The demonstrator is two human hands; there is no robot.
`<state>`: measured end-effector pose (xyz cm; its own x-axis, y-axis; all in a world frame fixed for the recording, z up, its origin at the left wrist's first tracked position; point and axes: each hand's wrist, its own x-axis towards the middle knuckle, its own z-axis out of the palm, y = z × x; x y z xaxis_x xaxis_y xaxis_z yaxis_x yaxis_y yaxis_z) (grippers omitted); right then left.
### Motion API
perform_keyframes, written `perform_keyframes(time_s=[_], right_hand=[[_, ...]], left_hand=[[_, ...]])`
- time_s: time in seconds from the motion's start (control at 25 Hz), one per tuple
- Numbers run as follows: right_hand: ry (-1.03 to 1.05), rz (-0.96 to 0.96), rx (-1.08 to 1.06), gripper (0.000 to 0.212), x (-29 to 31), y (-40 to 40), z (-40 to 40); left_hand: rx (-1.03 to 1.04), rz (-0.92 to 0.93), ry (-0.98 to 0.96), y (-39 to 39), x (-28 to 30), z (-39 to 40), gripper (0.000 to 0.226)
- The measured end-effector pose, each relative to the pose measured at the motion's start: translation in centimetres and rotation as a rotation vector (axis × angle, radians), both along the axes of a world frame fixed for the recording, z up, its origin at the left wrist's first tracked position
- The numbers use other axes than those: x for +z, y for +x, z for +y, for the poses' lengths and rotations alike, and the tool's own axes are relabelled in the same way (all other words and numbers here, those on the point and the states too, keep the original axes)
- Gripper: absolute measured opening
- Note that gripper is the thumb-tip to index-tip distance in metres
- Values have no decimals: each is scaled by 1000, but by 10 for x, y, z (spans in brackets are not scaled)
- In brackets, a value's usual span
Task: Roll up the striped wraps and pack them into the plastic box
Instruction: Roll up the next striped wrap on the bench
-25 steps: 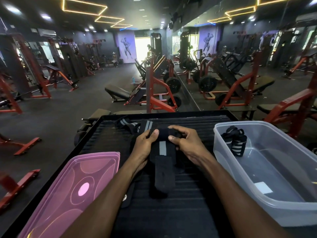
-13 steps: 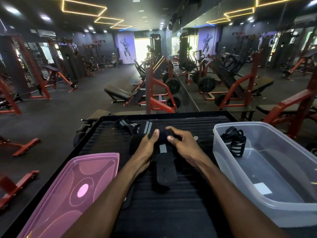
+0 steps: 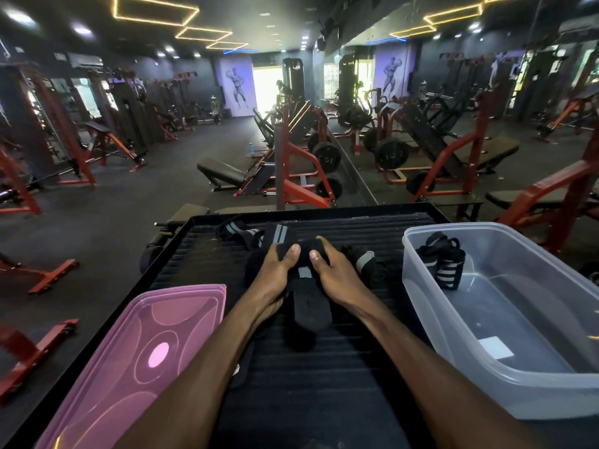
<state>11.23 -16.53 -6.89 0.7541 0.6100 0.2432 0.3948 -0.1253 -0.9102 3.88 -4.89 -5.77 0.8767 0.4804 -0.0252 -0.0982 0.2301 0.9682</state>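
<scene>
A black wrap with a grey stripe (image 3: 308,306) lies lengthwise on the black ribbed platform (image 3: 324,400). Its far end is rolled into a small roll that my left hand (image 3: 275,270) and my right hand (image 3: 330,270) pinch from both sides, thumbs on top. The flat tail runs back toward me between my wrists. More striped wraps (image 3: 246,231) lie loose beyond my hands, and another one (image 3: 368,264) sits just right of my right hand. A rolled striped wrap (image 3: 442,260) rests in the far left corner of the clear plastic box (image 3: 551,393) at right.
A pink translucent lid (image 3: 136,361) lies on the platform's left front part. The platform has a raised black rim. Red and black gym machines, benches and weight plates fill the floor beyond, with a mirror wall at right.
Both hands have moved away from me along the wrap, rolling it. The roll has grown and less of the grey stripe shows.
</scene>
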Motion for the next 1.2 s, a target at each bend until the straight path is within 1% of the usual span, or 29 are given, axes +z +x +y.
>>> perform_keyframes(time_s=[0.04, 0.12, 0.16, 0.2, 0.28, 0.32, 0.4, 0.48, 0.52, 0.56, 0.6, 0.64, 0.72, 0.8, 0.88, 0.96, 1.0, 1.08, 1.12, 1.2], right_hand=[[61, 47, -4, 29, 1, -1, 0], [158, 119, -39, 17, 6, -1, -2], [182, 131, -61, 15, 7, 1, -3], [195, 136, -67, 18, 10, 1, -5], [212, 158, -61, 24, 11, 1, -8], [223, 173, -45, 27, 11, 1, -10], [262, 232, -4, 33, 12, 2, -11], [293, 360, 4, 35, 16, 3, -11], [286, 420, 0, 32, 17, 3, -10], [275, 450, -1, 24, 17, 3, -9], [267, 448, 9, 14, 17, 2, -9], [268, 413, 12, 11, 16, 2, -10], [272, 327, -3, 19, 15, 4, -10], [278, 280, -18, 27, 16, 4, -12], [278, 265, -12, 36, 18, 5, -13], [286, 316, -10, 39, 20, 6, -12], [297, 375, -16, 35, 22, 6, -12], [289, 489, -16, 21, 23, 6, -12], [259, 507, -22, 16, 21, 6, -11], [231, 473, -55, 12, 17, 6, -9]], left_hand=[[17, -1, 56, 0, 0, 2, 12], [27, -19, 140, -1, 2, 5, 17], [23, -39, 142, -1, 2, 5, 20], [18, -48, 101, -1, 3, 5, 19], [-11, -27, -45, -2, 5, 2, 8], [-13, -16, -82, -3, 5, 1, 9], [7, -11, -65, -1, 3, 4, 9], [19, -26, -18, -1, 2, 6, 9], [23, -37, -1, 0, 1, 6, 14], [26, -44, 15, 0, 1, 5, 19], [26, -52, 28, 0, 1, 4, 23], [19, -56, 36, 0, 2, 2, 26], [-3, -61, 0, -1, 3, 1, 26], [-32, -65, -73, -1, 2, 2, 19], [-34, -70, -84, 0, 0, 3, 15], [-8, -99, -43, 2, -2, 1, 20], [2, -111, -17, 3, -2, 0, 24], [-2, -120, 24, 2, -2, -1, 30], [-15, -118, 37, 1, -1, -2, 33], [-49, -118, 53, -1, -1, -2, 37]])
